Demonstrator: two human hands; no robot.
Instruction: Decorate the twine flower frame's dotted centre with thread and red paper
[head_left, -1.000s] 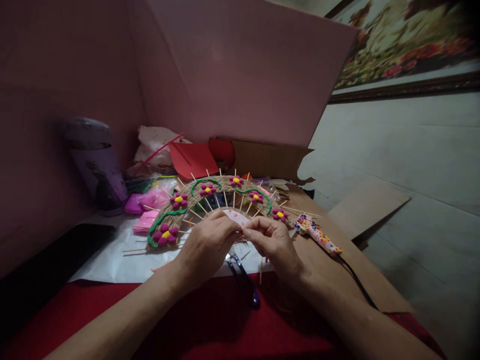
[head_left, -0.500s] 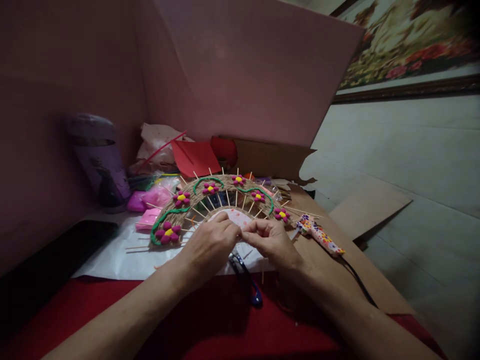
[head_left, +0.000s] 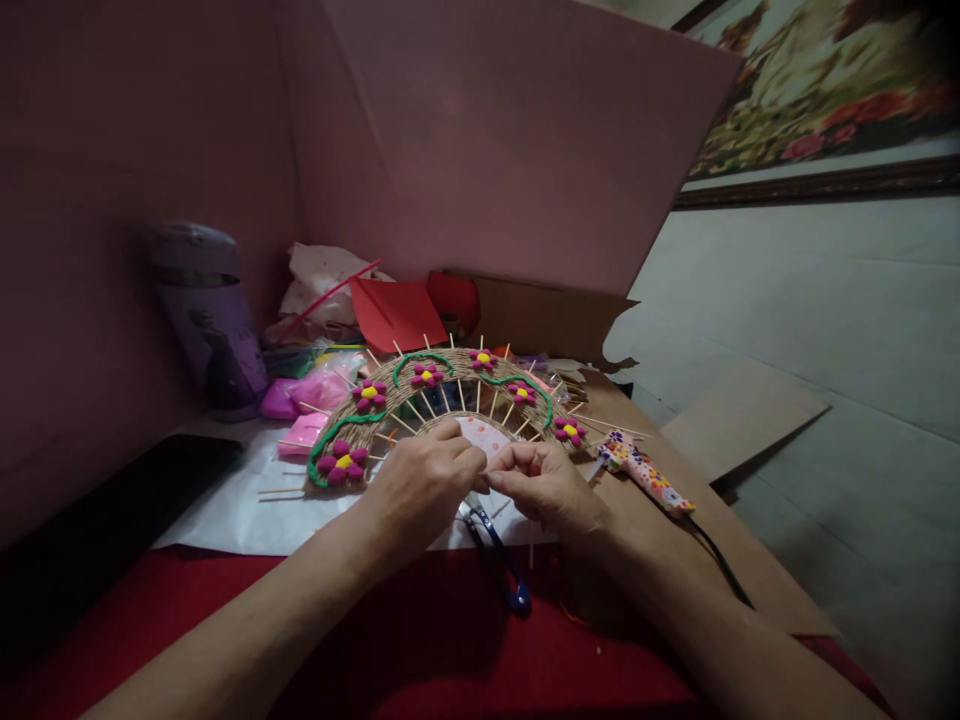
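My left hand (head_left: 431,475) and my right hand (head_left: 547,485) meet fingertip to fingertip at the front of the table, both pinched. Whatever lies between the fingers is too small or hidden to name. Just behind them stands a half-round piece woven of brown twine (head_left: 390,372) on thin wooden sticks. It carries several magenta flowers with yellow centres (head_left: 343,462) and wavy green strips (head_left: 330,438). White fabric with reddish dots (head_left: 484,437) shows inside its inner curve. Below my fingers lies a blue-handled cutting tool (head_left: 499,555), its tip partly covered by my hands.
A flower-patterned glue gun (head_left: 649,478) with a black cord rests on brown cardboard (head_left: 720,560) at right. A purple tumbler (head_left: 214,330) stands at left beside pink packets (head_left: 319,385). Red paper (head_left: 397,315) is behind, and a dark flat object (head_left: 180,475) lies at left.
The whole view has shifted slightly, with things appearing a little further right. Both hands stay pinched together in nearly the same spot; their fingers have barely moved.
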